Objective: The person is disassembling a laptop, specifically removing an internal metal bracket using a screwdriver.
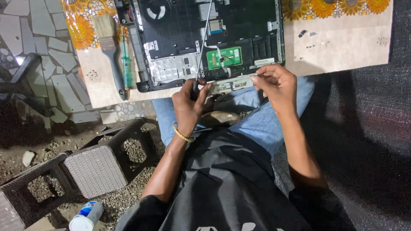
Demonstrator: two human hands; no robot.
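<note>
Where gravel meets table | left hand grips screwdriver | right hand pinches, seemingly, bracket

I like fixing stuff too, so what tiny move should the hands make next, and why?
Probably lower the screwdriver tip onto a fastener near the green board. The left hand holds its handle with the shaft slanting over the opened laptop, while the right hand pinches the grey strip at the front edge, steadying it.
</note>
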